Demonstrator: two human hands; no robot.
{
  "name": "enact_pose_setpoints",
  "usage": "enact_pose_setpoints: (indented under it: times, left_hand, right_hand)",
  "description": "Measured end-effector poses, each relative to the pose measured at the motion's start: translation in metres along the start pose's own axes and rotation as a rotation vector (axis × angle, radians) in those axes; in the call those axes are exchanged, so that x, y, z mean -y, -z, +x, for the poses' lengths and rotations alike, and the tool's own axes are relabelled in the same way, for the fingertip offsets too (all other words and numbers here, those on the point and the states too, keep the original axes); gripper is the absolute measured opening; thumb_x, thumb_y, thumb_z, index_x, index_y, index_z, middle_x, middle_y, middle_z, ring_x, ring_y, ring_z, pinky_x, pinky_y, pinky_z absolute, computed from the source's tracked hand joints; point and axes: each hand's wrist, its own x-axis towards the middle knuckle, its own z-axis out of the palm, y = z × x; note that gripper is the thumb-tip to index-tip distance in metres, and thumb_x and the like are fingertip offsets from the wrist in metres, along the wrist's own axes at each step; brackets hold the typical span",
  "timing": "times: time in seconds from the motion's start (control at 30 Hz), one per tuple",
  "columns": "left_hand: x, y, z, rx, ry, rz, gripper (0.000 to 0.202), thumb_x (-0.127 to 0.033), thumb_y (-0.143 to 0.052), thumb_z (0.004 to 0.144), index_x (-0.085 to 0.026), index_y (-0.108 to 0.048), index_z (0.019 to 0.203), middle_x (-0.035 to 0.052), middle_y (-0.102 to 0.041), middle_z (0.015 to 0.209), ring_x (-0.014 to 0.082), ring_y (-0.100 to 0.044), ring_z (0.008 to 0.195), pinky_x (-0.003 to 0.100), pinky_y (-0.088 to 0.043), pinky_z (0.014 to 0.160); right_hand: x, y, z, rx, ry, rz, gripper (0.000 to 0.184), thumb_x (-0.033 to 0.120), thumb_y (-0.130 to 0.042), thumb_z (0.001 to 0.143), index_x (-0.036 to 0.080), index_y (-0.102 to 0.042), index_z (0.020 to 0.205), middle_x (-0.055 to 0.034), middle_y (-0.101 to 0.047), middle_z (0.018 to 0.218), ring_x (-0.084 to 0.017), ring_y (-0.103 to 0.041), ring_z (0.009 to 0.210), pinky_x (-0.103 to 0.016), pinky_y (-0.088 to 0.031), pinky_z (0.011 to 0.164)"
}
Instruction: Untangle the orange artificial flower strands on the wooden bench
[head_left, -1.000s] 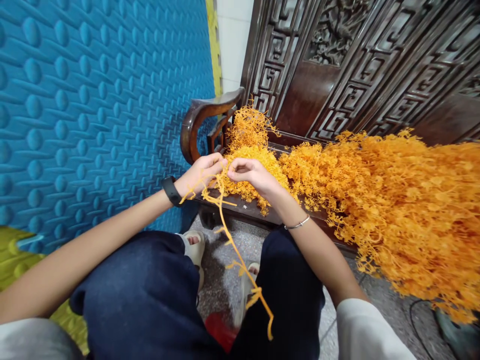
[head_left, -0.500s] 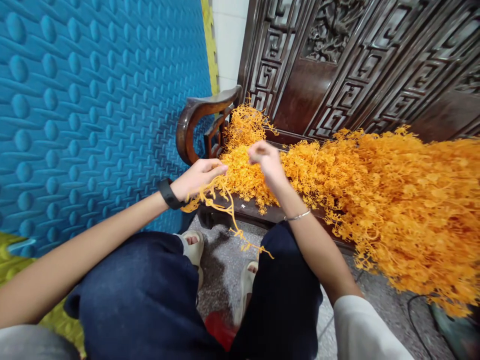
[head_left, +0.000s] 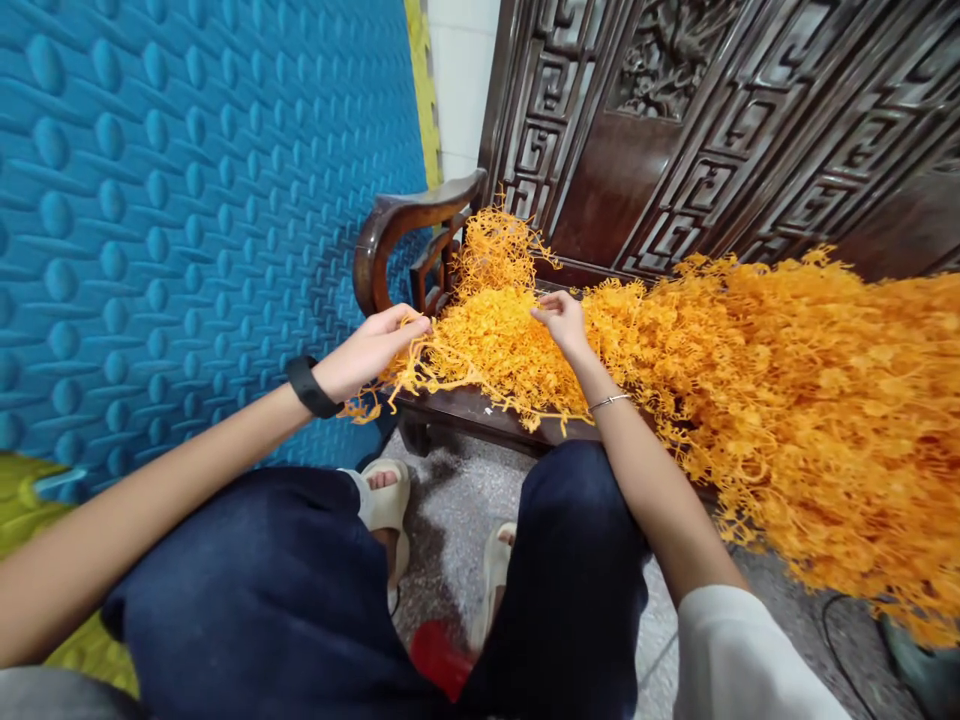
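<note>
A big heap of orange plastic sprigs point(head_left: 787, 390) lies along a dark carved wooden bench point(head_left: 465, 410). My left hand point(head_left: 371, 345), with a black band on the wrist, is closed on a bunch of the orange strands point(head_left: 420, 365) at the bench's left end, near the curved armrest point(head_left: 397, 225). My right hand point(head_left: 561, 320), a thin bracelet on its wrist, pinches sprigs on top of the smaller pile point(head_left: 495, 335) in front of me. Both hands are in the orange material.
A blue padded wall mat point(head_left: 187, 200) stands on the left, with a yellow-green mat point(head_left: 22, 490) below it. The bench's carved back point(head_left: 675, 120) rises behind the heap. My knees in dark trousers and sandalled feet point(head_left: 386, 505) rest on speckled floor. A black cable point(head_left: 832, 620) lies at lower right.
The long orange strand that hung down between my knees has been drawn up onto the pile. My left hand moved left and my right hand reached forward onto the heap.
</note>
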Motion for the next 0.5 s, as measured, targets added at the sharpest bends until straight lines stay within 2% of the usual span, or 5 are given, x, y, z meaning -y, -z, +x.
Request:
enact_pose_setpoints:
  times: [0.17,0.23,0.3,0.4,0.5]
  left_hand:
    - [0.000,-0.002,0.003,-0.002,-0.022,-0.037,0.025,-0.042,-0.057,0.077,-0.017,-0.052,0.078,-0.0020,-0.052,0.064,0.0115,-0.047,0.060,0.024,-0.036,0.058]
    - [0.000,-0.002,0.004,-0.042,-0.049,-0.052,0.024,-0.041,-0.058,0.077,-0.017,-0.051,0.077,-0.0018,-0.053,0.067,0.0118,-0.048,0.063,0.025,-0.037,0.061]
    - [0.000,-0.003,0.005,-0.068,-0.075,-0.049,0.023,-0.039,-0.058,0.077,-0.018,-0.050,0.075,-0.0017,-0.054,0.070,0.0119,-0.049,0.065,0.025,-0.038,0.064]
    - [0.001,-0.004,0.008,-0.053,-0.094,-0.048,0.021,-0.037,-0.059,0.076,-0.018,-0.050,0.075,-0.0011,-0.057,0.072,0.0126,-0.051,0.069,0.026,-0.038,0.068]
    - [0.001,-0.007,0.009,-0.033,-0.080,-0.073,0.019,-0.034,-0.058,0.077,-0.017,-0.048,0.076,-0.0008,-0.059,0.073,0.0122,-0.051,0.069,0.026,-0.038,0.066]
  right_hand:
    - [0.011,-0.006,-0.004,0.018,-0.034,-0.033,0.039,0.015,-0.066,0.058,0.016,-0.056,0.095,-0.0054,-0.058,0.099,-0.010,-0.053,0.064,-0.034,-0.047,0.074]
    - [0.019,-0.007,-0.009,-0.001,-0.011,-0.040,0.037,0.014,-0.066,0.059,0.015,-0.057,0.095,-0.0077,-0.058,0.105,-0.011,-0.055,0.067,-0.035,-0.047,0.077]
    - [0.030,-0.008,-0.017,0.007,0.055,0.002,0.026,0.014,-0.065,0.062,0.015,-0.059,0.087,-0.0068,-0.061,0.099,-0.012,-0.056,0.070,-0.035,-0.047,0.079]
    - [0.053,-0.013,-0.034,0.179,0.122,0.163,0.014,0.021,-0.067,0.066,0.016,-0.061,0.077,-0.0028,-0.063,0.080,-0.014,-0.058,0.070,-0.033,-0.048,0.075]
    - [0.079,-0.019,-0.057,0.463,0.106,0.332,0.021,0.034,-0.068,0.070,0.016,-0.063,0.077,-0.0021,-0.064,0.073,-0.013,-0.061,0.067,-0.030,-0.048,0.068]
